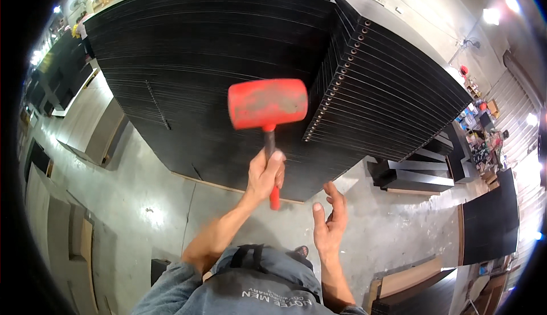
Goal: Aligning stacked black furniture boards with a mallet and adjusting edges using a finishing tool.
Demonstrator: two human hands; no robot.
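My left hand (pixel 264 173) grips the dark handle of a red rubber mallet (pixel 268 103), whose scuffed head is raised in front of a tall stack of black panels (pixel 216 47). The head hovers close to the stack's near corner, where a row of small round holes (pixel 336 81) runs down the panel edges. My right hand (pixel 330 219) is held free below and to the right of the mallet, fingers apart and holding nothing, near the bottom corner of the stack.
The stack stands on a wooden base (pixel 228 188) on a grey concrete floor (pixel 148 201). Smaller black pieces (pixel 416 172) lie to the right, a black panel (pixel 490 224) stands further right, and wooden boards (pixel 407 278) sit at the lower right. More dark stacks (pixel 57 75) are at the left.
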